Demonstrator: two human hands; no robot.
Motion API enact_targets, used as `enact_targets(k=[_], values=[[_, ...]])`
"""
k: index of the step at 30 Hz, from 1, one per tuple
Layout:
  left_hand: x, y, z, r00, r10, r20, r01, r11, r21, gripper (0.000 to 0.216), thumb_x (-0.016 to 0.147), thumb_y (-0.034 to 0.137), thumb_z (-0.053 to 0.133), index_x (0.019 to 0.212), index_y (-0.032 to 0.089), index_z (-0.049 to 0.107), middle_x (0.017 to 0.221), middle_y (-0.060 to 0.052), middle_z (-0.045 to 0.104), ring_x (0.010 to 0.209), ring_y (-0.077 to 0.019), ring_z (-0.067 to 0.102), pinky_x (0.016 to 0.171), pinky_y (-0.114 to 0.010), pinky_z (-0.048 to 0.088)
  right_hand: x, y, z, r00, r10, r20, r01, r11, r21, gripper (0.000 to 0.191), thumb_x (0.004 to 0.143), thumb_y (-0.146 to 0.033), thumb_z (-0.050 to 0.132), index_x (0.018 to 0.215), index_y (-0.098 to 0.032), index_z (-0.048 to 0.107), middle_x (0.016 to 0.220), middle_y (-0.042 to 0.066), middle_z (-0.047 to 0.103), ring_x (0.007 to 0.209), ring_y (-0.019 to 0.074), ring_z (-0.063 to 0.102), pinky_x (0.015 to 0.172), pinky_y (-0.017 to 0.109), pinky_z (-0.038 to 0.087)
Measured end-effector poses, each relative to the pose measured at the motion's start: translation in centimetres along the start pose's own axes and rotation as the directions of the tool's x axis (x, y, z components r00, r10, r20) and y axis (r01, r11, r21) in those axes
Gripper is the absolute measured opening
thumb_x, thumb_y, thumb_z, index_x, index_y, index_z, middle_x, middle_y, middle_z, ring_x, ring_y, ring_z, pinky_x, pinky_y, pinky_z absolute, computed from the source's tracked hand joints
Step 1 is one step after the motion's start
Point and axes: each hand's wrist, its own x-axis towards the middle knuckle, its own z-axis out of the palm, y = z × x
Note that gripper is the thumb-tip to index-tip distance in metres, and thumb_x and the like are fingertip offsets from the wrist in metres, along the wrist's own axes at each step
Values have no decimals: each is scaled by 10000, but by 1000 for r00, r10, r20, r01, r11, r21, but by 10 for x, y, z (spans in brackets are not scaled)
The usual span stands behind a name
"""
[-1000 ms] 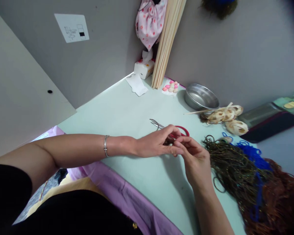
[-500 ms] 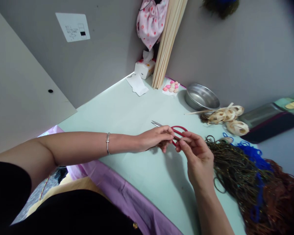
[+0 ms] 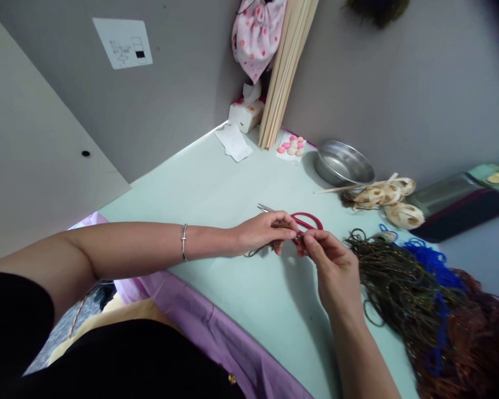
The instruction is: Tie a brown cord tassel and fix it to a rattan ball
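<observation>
My left hand (image 3: 261, 231) is closed round a small brown piece of yarn work (image 3: 276, 242), with a dark strand (image 3: 254, 252) trailing from it toward the left. Against its edge, my right hand (image 3: 335, 266) is closed in a pinch, its fingertips almost meeting those of the left. A tiny shiny bit shows between the fingertips, too small to name. Scissors with red handles (image 3: 321, 223) lie on the table just behind the hands, their blades pointing left and partly covered by my left hand.
To the right lies a heap of dark olive yarn (image 3: 386, 282), with blue yarn (image 3: 430, 263) and brown yarn (image 3: 478, 332). Farther back are a metal bowl (image 3: 343, 166), pale woven balls (image 3: 404, 216), pink and white pieces (image 3: 291, 146), wooden strips (image 3: 286, 77) and a tissue pack (image 3: 246, 115).
My right fingertips have drawn in toward the left hand and pinch closer to the brown piece. More of the red scissor handles shows behind them.
</observation>
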Motion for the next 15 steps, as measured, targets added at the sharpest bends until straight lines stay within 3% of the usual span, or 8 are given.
enact_targets(k=[5,10,15], values=[[-1,-1,0,997,-28,67,28,1000,9,89,841,160,604,894,165,533,783,24,606,529,-42,533,558,-202,482,0,-1,1,999,-38,-26,39,999,30,144,847,-353,729,907,-224,712,775,1,673,679,139,589,686,286,469],[-2,1,-1,1000,-28,13,28,999,-35,102,868,247,615,861,164,556,644,42,547,551,-56,542,552,-176,469,1,-2,3,1000,6,-16,-4,990,143,184,782,-286,791,933,-224,706,807,-5,664,671,131,594,654,270,469],[3,-1,-5,998,-18,-53,9,986,-169,145,856,276,650,884,164,562,722,26,571,568,-41,526,546,-157,447,2,-3,4,969,108,222,-140,981,133,203,793,-333,778,916,-205,681,794,3,642,640,127,558,618,264,459]])
